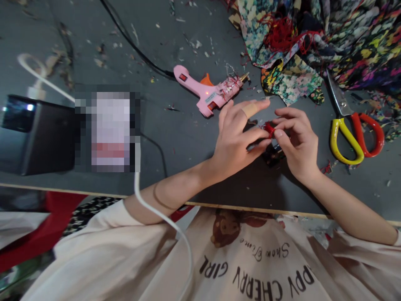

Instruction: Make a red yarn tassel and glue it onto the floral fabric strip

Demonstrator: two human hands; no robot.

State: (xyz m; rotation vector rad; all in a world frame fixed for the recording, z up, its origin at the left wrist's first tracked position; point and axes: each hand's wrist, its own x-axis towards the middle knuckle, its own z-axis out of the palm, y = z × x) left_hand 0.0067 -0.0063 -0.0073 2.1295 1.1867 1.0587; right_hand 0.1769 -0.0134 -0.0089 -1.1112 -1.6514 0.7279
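A small bundle of red thread is pinched between both hands above the table. My left hand grips it from the left with thumb and index fingertip, its other fingers stretched away; a tan bandage wraps one of them. From the right, the thumb and fingertips of my right hand close on the same bundle. Below the fingertips lies a small dark object, partly hidden, whose kind I cannot make out. Just beyond my left hand lies a pink hot glue gun, its nozzle end wound with stray threads.
Scissors with yellow and red handles lie to the right. Floral fabric with a red thread tangle is heaped at the back right. At left are a dark box-shaped device, a blurred-out item and a white cable crossing my left arm.
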